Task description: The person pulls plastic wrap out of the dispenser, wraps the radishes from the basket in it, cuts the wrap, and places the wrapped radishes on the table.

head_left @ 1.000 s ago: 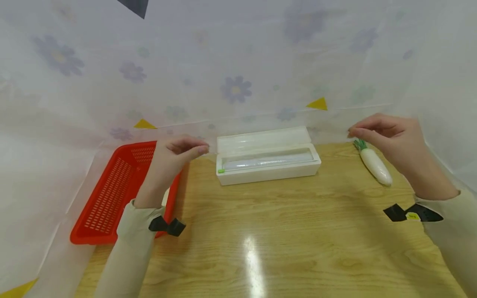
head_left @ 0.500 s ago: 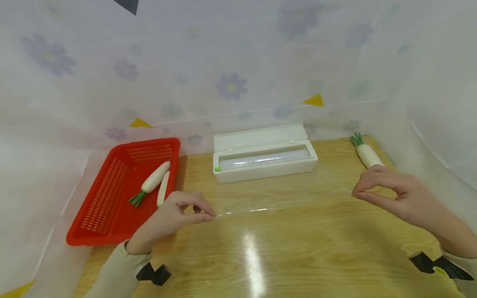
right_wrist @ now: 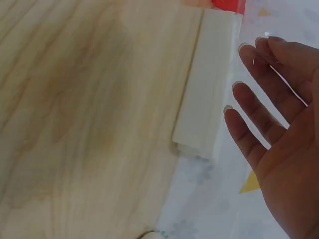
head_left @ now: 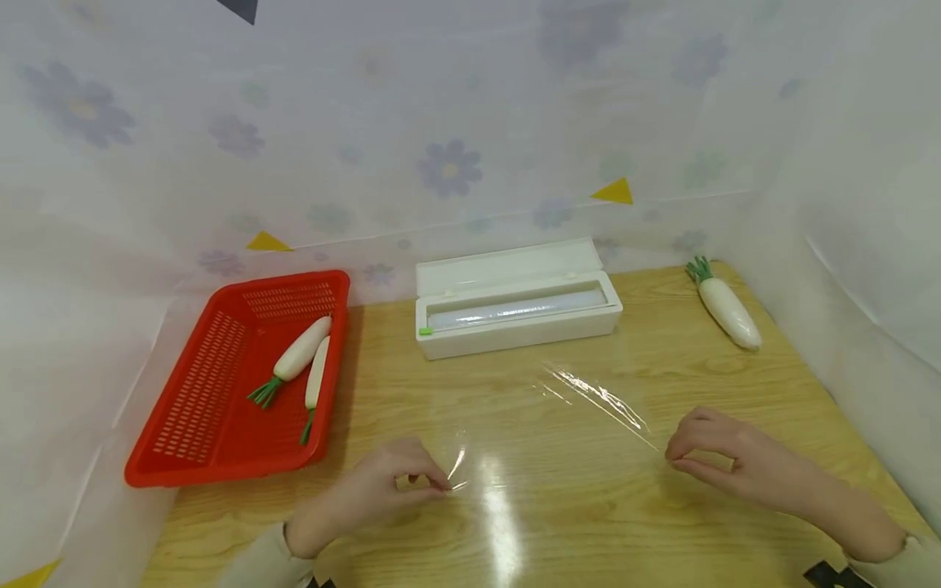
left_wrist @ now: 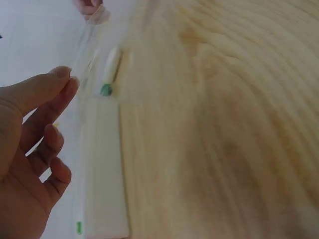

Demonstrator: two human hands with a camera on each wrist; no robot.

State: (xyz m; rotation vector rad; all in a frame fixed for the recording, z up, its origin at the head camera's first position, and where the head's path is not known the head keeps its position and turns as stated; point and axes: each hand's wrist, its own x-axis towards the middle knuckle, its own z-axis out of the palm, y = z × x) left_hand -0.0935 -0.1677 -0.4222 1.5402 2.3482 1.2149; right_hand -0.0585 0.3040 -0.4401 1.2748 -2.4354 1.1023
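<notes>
A clear sheet of plastic wrap (head_left: 599, 398) stretches between my two hands low over the table, showing mainly by its shiny creases. My left hand (head_left: 400, 480) pinches one corner between thumb and forefinger. In the left wrist view that hand (left_wrist: 37, 134) has its other fingers loosely bent. At the opposite corner my right hand (head_left: 724, 453) pinches the film the same way; its remaining fingers spread out in the right wrist view. Beyond the film stands a white wrap box (head_left: 522, 328), lid raised, with a roll of wrap (head_left: 518, 309) inside.
A red plastic basket (head_left: 165, 392) at the left holds a white radish (head_left: 301, 349) with green stems and a narrower white one (head_left: 317, 376) beside it. Another white radish (head_left: 729, 314) lies at the back right. Flowered white sheeting (head_left: 353, 122) closes off the back and sides.
Both hands have come down and toward me, drawing the sheet of wrap from above the box to low over the table. The box, basket and radishes have stayed put.
</notes>
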